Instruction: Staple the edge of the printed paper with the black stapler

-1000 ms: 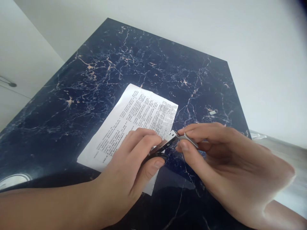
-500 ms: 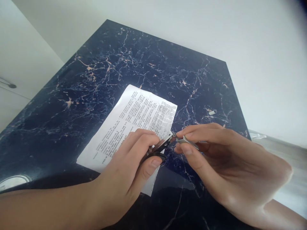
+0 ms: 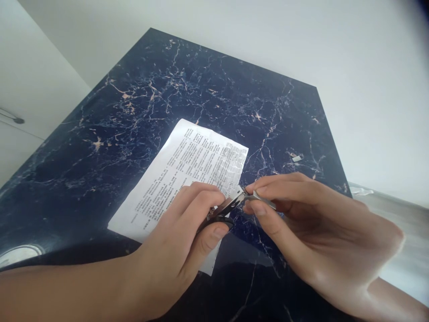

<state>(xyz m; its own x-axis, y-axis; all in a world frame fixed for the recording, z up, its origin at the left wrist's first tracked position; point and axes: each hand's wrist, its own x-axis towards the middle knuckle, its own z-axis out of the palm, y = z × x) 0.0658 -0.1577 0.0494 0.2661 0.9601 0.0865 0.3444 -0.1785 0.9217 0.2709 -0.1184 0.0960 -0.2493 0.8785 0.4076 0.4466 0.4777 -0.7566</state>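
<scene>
My left hand is closed round a small black and metal stapler, its metal end pointing right. My right hand pinches a short grey strip of staples between thumb and fingers. The strip's near end meets the stapler's metal tip, or lies just beside it; the exact contact is too small to tell. Beneath my left hand lies a printed sheet of paper, partly covered by that hand and the stapler.
A dark blue marble-patterned table carries all of this. One small pale grey piece rests near its right edge. A round, light-coloured object shows at the lower left. White walls stand behind.
The strip of staples and the stapler's tip have come closer together, with the strip tilted slightly differently. My right hand has shifted slightly left; the paper stays put.
</scene>
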